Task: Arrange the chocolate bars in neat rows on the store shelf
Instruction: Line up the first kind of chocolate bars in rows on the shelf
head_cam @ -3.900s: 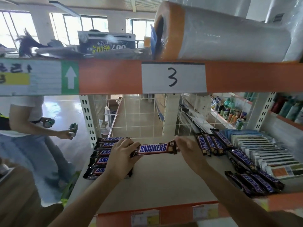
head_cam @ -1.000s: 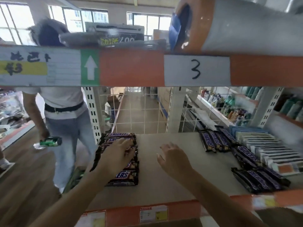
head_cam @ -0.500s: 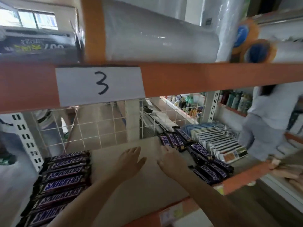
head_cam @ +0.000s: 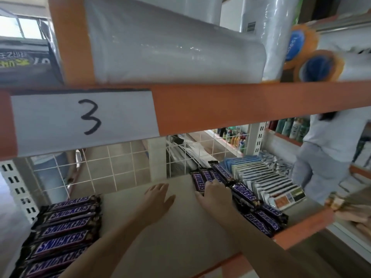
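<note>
Nearest you, at the lower left, a neat stack of Snickers bars (head_cam: 60,233) lies on the beige shelf board (head_cam: 180,237), wrappers brown with the blue SNICKERS lettering reading upside down from where you stand. Your left hand (head_cam: 156,201) hovers flat over the bare middle of the board, fingers straight and slightly spread, holding nothing. Your right hand (head_cam: 215,194) reaches to the loose bars on the right (head_cam: 244,194), its fingers curled down onto the near ends of the back bars; whether it has actually gripped one you cannot tell from here. More Snickers (head_cam: 265,217) lie at an angle along the orange front lip (head_cam: 301,231), just beside your right forearm. Past them runs a row of flat packets (head_cam: 267,183) in pale blue and white wrappers, print too small to read. Behind the shelf is a white wire grid (head_cam: 120,167). Above, the orange beam (head_cam: 241,105) carries a white paper label (head_cam: 84,119) with a handwritten "3". On top rest rolls of clear plastic film (head_cam: 176,49). To the far right a person in a light top (head_cam: 331,147) stands by shelves of bottles (head_cam: 236,137).
</note>
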Tool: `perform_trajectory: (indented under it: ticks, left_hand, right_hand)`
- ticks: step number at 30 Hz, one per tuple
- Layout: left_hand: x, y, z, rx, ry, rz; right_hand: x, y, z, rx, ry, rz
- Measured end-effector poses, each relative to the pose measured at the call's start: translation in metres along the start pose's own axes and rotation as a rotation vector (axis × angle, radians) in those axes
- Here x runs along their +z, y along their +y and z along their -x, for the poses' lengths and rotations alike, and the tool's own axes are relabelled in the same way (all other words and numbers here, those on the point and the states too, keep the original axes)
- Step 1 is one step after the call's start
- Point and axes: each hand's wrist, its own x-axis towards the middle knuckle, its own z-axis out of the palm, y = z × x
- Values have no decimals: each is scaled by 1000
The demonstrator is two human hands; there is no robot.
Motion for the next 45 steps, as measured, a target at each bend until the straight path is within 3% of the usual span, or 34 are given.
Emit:
perform_trajectory:
  ticks: [12, 21, 28, 31, 39, 43, 45]
  left_hand:
    - [-6, -25, 11, -8, 15, -68]
    - [-12, -25, 20, 48, 35, -102]
    - [-15, -29, 30, 55, 71, -146]
    - [-18, -30, 34, 25, 76, -150]
    - [-31, -27, 47, 18, 214, -99]
    - [-40, -30, 55, 28, 257, -114]
    - [-42, -35, 59, 113, 335, -159]
  right_hand:
    - [7, -15, -16, 83, -67, -19]
    - [10, -17, -21, 68, -11, -53]
    - [1, -18, -18, -213, 167, 314]
    - [-3, -15, -14, -369, 371, 386]
    - [-10, -15, 7, -838, 766, 223]
    - [-9, -17, 19, -1002, 853, 164]
    - [-7, -17, 23, -1063, 862, 130]
